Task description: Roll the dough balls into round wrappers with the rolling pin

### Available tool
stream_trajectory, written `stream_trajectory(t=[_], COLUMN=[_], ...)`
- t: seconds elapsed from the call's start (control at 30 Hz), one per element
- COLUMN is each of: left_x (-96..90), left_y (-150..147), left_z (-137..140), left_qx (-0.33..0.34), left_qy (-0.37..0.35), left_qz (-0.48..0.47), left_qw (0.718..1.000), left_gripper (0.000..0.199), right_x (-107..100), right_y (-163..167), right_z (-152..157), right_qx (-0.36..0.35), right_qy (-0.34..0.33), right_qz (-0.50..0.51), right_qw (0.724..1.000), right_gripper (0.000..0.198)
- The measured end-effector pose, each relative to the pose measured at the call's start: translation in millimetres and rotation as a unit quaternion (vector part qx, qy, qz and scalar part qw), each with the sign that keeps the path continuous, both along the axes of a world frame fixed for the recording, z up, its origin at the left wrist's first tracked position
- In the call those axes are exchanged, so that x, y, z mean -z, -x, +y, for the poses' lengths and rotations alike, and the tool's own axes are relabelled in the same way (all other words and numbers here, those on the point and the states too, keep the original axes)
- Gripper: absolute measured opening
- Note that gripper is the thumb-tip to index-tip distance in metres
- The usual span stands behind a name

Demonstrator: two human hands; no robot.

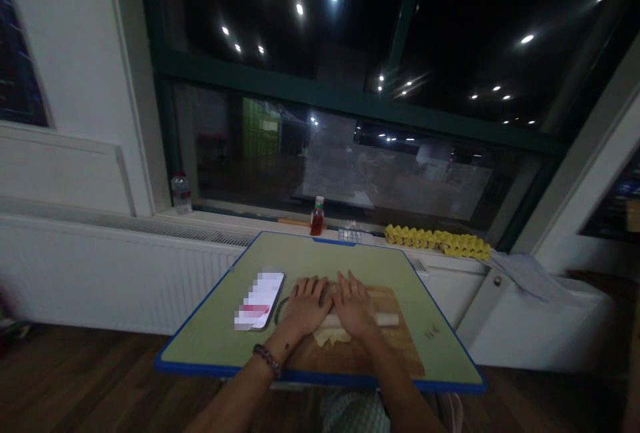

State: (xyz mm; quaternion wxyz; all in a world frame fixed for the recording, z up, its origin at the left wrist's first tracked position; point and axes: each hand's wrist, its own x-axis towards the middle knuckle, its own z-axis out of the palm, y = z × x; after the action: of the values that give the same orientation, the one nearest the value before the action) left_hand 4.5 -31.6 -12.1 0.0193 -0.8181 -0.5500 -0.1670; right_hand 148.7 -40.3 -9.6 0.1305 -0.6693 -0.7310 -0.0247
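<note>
A pale rolling pin (388,319) lies crosswise on a wooden board (400,349), its right end showing past my hands. My left hand (309,306) rests palm down over its left part, fingers stretched forward. Beside it, my right hand (354,306) lies the same way on the pin, with its fingers extended. The two thumbs come close together. A thin, uneven piece of dough (331,337) shows on the board just on the near side of the pin; the rest of it is hidden under my hands.
A phone (261,303) with a lit screen lies left of the board on the green, blue-edged table (210,346). Behind, the windowsill holds a red sauce bottle (317,217), a yellow egg tray (437,241) and a clear plastic bottle (181,194). A white radiator (100,276) stands left.
</note>
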Motion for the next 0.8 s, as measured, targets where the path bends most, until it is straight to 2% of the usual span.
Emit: stream_trajectory(t=[0.17, 0.3, 0.57, 0.7, 0.8], left_x=[9.5, 16.2, 21.5, 27.5, 30.4], left_y=[1.5, 1.7, 3.9, 9.5, 17.4], left_z=[-26.9, -40.4, -61.6, -67.4, -68.0], left_qx=[0.01, 0.024, 0.04, 0.062, 0.098], left_qy=[-0.049, -0.086, -0.122, -0.136, -0.156], left_qz=[-0.013, -0.02, -0.018, -0.017, -0.014], left_qw=[0.999, 0.996, 0.992, 0.989, 0.983], left_gripper=[0.045, 0.046, 0.05, 0.052, 0.053], right_x=[6.6, 15.2, 34.8, 37.2, 35.6], right_y=[1.8, 2.7, 0.9, -1.0, -10.5], right_z=[-33.0, -52.5, -70.9, -78.7, -85.2], right_qx=[-0.029, -0.035, -0.048, -0.059, -0.095], right_qy=[-0.017, -0.056, -0.099, -0.108, -0.108], right_qz=[-0.006, -0.014, -0.015, 0.008, 0.046], right_qw=[0.999, 0.998, 0.994, 0.992, 0.988], right_gripper=[0.051, 0.05, 0.049, 0.048, 0.05])
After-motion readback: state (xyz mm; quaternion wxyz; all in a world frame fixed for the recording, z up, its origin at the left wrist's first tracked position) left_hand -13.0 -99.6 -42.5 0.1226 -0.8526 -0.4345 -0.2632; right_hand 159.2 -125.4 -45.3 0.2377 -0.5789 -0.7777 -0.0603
